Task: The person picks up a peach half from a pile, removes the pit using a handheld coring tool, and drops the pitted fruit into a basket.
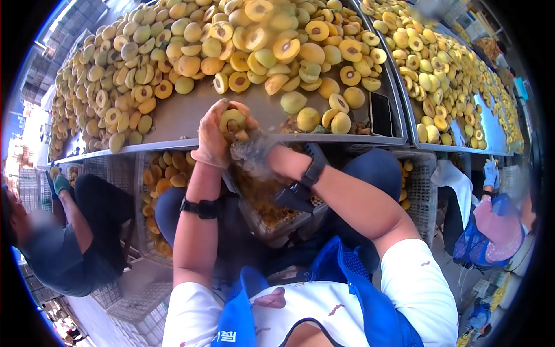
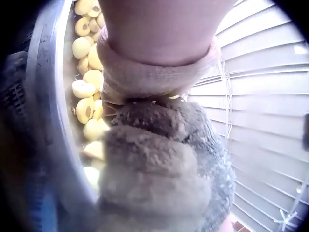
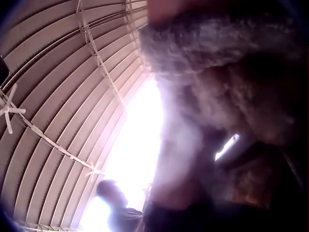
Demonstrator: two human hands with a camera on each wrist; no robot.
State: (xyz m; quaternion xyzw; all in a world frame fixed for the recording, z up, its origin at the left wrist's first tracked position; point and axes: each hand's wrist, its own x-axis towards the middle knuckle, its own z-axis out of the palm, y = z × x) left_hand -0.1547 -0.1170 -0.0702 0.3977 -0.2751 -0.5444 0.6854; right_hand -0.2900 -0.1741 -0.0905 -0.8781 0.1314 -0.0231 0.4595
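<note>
Holding: L hand curled rnd fruit half | R hand adj., grip unclear

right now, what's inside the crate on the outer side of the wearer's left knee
Orange-yellow fruit pieces lie in the crate. The left knee covers part of the inside, and whatever lies beneath the top pieces can't be seen.

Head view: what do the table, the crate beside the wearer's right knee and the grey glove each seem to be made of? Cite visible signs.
Table: probably metal, smooth with a slight sheen; the grey surface and bright edge suggest it.
Crate: likely plastic, pale and fairly matt; its wall shows regular openings.
Grey glove: perhaps knit fabric, matt; it looks rough, but blur leaves this open.
</note>
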